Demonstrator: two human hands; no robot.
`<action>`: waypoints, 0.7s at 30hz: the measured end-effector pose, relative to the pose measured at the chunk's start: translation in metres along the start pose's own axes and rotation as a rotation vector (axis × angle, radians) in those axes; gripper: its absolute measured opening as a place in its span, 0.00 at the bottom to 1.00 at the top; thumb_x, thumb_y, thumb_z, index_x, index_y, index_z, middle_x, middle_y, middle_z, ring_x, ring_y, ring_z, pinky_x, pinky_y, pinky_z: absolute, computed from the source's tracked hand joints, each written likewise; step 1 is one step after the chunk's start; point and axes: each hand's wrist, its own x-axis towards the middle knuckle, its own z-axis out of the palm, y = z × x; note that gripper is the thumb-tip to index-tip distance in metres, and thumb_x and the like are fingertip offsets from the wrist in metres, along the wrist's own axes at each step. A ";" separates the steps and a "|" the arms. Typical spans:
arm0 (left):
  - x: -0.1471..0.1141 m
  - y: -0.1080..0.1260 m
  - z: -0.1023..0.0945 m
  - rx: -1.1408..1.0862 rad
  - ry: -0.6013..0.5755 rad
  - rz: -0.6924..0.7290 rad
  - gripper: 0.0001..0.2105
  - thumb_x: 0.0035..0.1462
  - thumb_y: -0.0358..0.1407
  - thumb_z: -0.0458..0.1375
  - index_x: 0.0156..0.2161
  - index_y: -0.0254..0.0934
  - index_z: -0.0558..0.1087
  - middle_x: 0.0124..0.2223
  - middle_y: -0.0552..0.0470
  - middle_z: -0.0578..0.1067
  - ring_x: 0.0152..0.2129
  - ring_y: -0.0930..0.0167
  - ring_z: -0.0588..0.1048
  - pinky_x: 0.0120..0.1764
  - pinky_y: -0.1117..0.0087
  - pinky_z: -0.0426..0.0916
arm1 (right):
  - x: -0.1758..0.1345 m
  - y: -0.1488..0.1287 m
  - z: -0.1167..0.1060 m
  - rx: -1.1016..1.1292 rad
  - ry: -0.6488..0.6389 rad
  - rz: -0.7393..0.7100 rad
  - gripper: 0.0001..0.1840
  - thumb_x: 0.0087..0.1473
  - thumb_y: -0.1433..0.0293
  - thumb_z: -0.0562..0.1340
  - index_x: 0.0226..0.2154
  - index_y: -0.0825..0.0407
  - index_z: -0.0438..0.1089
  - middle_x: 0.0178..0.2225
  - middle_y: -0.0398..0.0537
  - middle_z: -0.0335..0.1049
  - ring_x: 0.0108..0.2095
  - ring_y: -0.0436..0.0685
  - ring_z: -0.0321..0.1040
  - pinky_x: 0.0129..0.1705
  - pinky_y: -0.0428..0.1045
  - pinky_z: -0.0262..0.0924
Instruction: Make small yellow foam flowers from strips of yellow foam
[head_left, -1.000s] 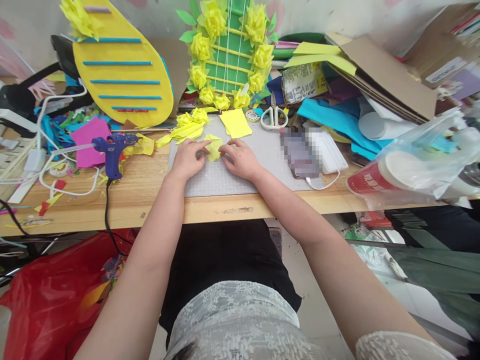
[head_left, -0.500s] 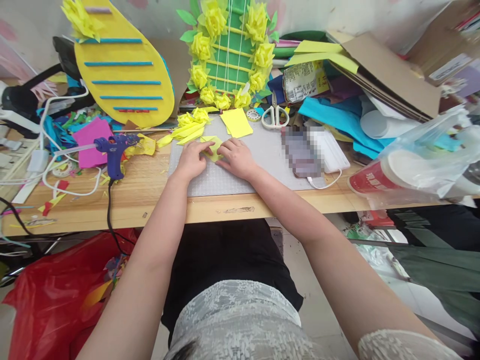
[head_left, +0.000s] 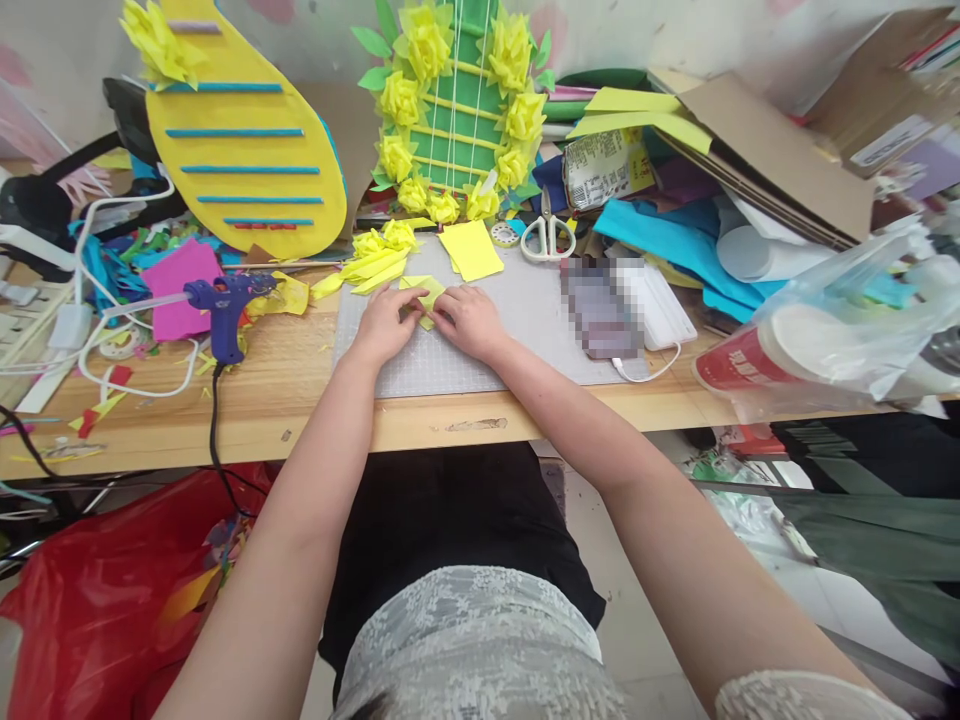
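A small piece of yellow paper (head_left: 424, 286) lies on the grey cutting mat (head_left: 517, 345), partly covered by my fingers. My left hand (head_left: 386, 325) pinches its left edge between thumb and fingers. From the other side my right hand (head_left: 469, 320) has its fingers closed on the paper's right part. Just beyond are a stack of yellow paper squares (head_left: 472, 249) and a pile of folded yellow paper pieces (head_left: 379, 257). White-handled scissors (head_left: 549, 235) rest at the mat's far edge.
To the left stand a blue glue gun (head_left: 227, 310) and a yellow pear-shaped board (head_left: 255, 160). A green board with yellow paper flowers (head_left: 465, 130) leans at the back. On the right are a phone (head_left: 602, 308), a white power bank (head_left: 656, 305) and a bagged red cup (head_left: 742, 355).
My fingers have drawn closer together on the yellow paper, and my right fingers have curled in more. The whole view has shifted slightly.
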 end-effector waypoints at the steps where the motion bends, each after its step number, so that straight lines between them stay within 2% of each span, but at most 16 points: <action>1: 0.000 -0.001 0.000 -0.007 0.004 -0.005 0.17 0.54 0.31 0.53 0.49 0.36 0.74 0.41 0.49 0.81 0.44 0.67 0.75 0.63 0.56 0.53 | -0.001 0.000 0.000 0.007 0.009 -0.015 0.18 0.63 0.60 0.52 0.40 0.53 0.71 0.41 0.53 0.71 0.43 0.59 0.62 0.46 0.52 0.50; 5: 0.000 -0.002 0.000 -0.021 0.003 -0.004 0.19 0.52 0.28 0.52 0.49 0.36 0.74 0.40 0.50 0.81 0.43 0.66 0.75 0.62 0.56 0.55 | -0.002 -0.002 0.000 -0.017 0.016 -0.063 0.20 0.57 0.55 0.58 0.41 0.54 0.71 0.43 0.54 0.71 0.44 0.61 0.62 0.47 0.53 0.49; 8: -0.002 -0.001 -0.003 -0.007 -0.020 0.031 0.25 0.46 0.23 0.50 0.50 0.37 0.73 0.42 0.52 0.80 0.46 0.66 0.75 0.63 0.56 0.52 | 0.000 -0.004 0.001 -0.044 0.019 -0.043 0.17 0.60 0.60 0.55 0.42 0.54 0.71 0.42 0.55 0.71 0.43 0.61 0.62 0.46 0.53 0.50; 11: -0.004 0.001 -0.005 0.020 -0.061 0.051 0.29 0.40 0.23 0.52 0.52 0.39 0.71 0.45 0.52 0.79 0.49 0.64 0.73 0.65 0.56 0.50 | 0.002 -0.006 0.001 -0.039 0.020 0.001 0.16 0.63 0.64 0.51 0.42 0.54 0.71 0.40 0.55 0.72 0.41 0.60 0.63 0.45 0.53 0.50; 16: -0.004 0.008 -0.004 -0.004 -0.033 -0.003 0.21 0.48 0.29 0.57 0.50 0.38 0.69 0.42 0.51 0.79 0.47 0.65 0.73 0.64 0.57 0.51 | 0.005 -0.005 0.001 0.032 0.023 0.062 0.16 0.63 0.65 0.50 0.38 0.54 0.71 0.39 0.54 0.73 0.41 0.59 0.65 0.44 0.52 0.52; 21: -0.001 0.012 0.000 -0.010 0.016 -0.088 0.13 0.53 0.32 0.57 0.46 0.38 0.71 0.37 0.52 0.79 0.41 0.66 0.74 0.60 0.58 0.55 | 0.006 0.002 0.004 0.261 0.078 0.237 0.14 0.60 0.71 0.50 0.46 0.52 0.65 0.36 0.49 0.75 0.37 0.57 0.68 0.39 0.50 0.54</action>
